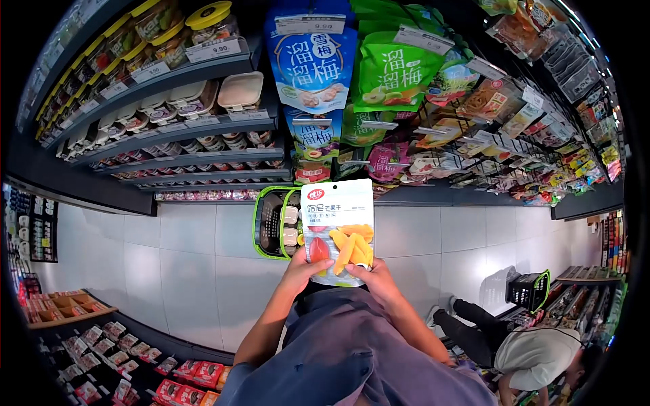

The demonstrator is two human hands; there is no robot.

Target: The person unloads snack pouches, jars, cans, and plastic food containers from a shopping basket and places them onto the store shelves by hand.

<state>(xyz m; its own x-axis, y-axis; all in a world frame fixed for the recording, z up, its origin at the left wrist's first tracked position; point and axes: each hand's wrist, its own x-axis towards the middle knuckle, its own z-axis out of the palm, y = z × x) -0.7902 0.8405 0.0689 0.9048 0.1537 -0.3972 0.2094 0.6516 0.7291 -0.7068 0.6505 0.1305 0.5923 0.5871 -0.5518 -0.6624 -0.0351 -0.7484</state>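
Note:
A white snack pouch (338, 233) with yellow mango slices printed on it is upright in front of my body. My left hand (302, 269) is closed on its lower left corner, thumb on the front. On its lower right side my right hand (376, 276) grips it the same way. Behind the pouch, to its left, a black basket with a green rim (257, 227) is on the floor and holds some packages; the pouch hides its right part. Above the pouch hang a blue bag (313, 74) and a green bag (393, 74).
Shelves of tubs (241, 91) rise at the upper left, and racks of hanging snack bags (493, 101) at the upper right. A person (538, 352) bends at the lower right, near another black basket (528, 291). Red packets (196, 372) lie at the lower left.

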